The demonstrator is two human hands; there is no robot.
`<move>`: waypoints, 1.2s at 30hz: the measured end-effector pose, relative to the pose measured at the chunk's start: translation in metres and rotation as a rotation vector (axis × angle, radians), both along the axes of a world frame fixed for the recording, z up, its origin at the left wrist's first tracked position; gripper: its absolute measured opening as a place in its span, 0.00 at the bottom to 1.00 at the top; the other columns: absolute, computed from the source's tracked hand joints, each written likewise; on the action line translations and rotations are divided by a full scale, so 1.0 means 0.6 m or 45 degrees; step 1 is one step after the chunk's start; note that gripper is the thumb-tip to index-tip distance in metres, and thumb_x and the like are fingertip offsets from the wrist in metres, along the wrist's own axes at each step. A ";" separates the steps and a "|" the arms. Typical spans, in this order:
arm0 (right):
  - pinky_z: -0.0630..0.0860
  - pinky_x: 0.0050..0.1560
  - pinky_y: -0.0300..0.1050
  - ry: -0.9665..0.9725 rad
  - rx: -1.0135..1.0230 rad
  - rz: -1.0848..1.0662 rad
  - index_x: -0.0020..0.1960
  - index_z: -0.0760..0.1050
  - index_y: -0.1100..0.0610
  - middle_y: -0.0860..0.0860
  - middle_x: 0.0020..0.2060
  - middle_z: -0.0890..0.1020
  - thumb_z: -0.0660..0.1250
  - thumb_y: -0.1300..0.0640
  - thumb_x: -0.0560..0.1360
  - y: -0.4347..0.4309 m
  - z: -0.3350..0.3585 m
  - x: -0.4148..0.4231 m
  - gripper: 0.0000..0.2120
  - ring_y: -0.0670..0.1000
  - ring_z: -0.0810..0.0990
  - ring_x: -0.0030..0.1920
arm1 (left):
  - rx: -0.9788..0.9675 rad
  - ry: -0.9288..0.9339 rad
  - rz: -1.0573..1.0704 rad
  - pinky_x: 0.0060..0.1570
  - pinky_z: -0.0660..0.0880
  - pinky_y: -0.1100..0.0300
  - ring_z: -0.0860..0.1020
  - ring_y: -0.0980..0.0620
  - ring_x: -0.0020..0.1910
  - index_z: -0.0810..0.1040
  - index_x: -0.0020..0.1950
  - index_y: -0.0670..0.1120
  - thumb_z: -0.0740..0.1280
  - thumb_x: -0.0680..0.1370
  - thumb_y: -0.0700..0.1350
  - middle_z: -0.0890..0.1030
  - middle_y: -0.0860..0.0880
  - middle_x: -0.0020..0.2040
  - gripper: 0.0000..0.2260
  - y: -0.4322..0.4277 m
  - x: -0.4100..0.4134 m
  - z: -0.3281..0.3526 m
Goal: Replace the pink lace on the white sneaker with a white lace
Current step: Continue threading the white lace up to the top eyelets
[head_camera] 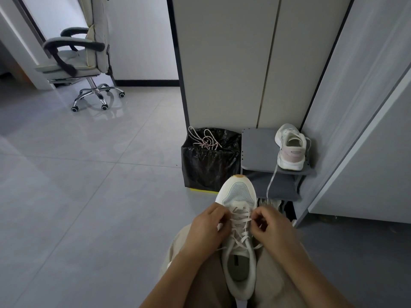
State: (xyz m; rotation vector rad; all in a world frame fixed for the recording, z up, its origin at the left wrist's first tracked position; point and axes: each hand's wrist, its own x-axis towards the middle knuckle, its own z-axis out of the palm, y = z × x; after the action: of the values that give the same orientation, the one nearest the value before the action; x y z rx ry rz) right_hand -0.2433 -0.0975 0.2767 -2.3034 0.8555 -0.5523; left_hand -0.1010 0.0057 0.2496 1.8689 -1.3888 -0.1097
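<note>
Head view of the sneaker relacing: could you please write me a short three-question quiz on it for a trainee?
1. True or false: the pink lace lies on top of the black bin bag.
2. Where does the second sneaker stand? A: inside a drawer. B: on the grey shelf. C: in a cardboard box.
3. What colour is the threaded lace that the left hand and the right hand pinch on the white sneaker?

Key: 1 true; 2 B; 3 white.
</note>
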 end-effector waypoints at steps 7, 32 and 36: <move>0.72 0.34 0.30 -0.096 -0.029 -0.027 0.41 0.77 0.57 0.39 0.36 0.74 0.72 0.65 0.69 0.002 -0.005 -0.006 0.06 0.41 0.77 0.36 | 0.025 0.330 0.089 0.41 0.69 0.74 0.75 0.62 0.42 0.72 0.40 0.56 0.69 0.73 0.39 0.76 0.61 0.39 0.13 0.010 -0.001 0.006; 0.72 0.34 0.34 -0.050 -0.066 -0.025 0.37 0.74 0.54 0.45 0.35 0.78 0.72 0.62 0.68 0.007 -0.013 -0.013 0.08 0.43 0.76 0.35 | 0.144 0.209 0.115 0.40 0.69 0.74 0.75 0.65 0.40 0.74 0.40 0.52 0.67 0.74 0.40 0.75 0.61 0.37 0.07 0.014 -0.006 0.017; 0.74 0.35 0.37 -0.055 -0.006 -0.040 0.37 0.73 0.53 0.44 0.33 0.77 0.72 0.62 0.68 0.005 -0.013 -0.018 0.08 0.43 0.76 0.35 | 0.214 0.270 0.082 0.40 0.69 0.74 0.75 0.61 0.38 0.77 0.43 0.50 0.67 0.74 0.39 0.74 0.61 0.38 0.05 0.025 -0.007 0.018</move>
State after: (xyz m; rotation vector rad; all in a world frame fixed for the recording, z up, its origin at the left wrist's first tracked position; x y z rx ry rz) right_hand -0.2540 -0.0943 0.2688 -2.2769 0.8721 -0.6162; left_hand -0.1050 0.0206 0.2605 1.9735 -1.2044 -0.3915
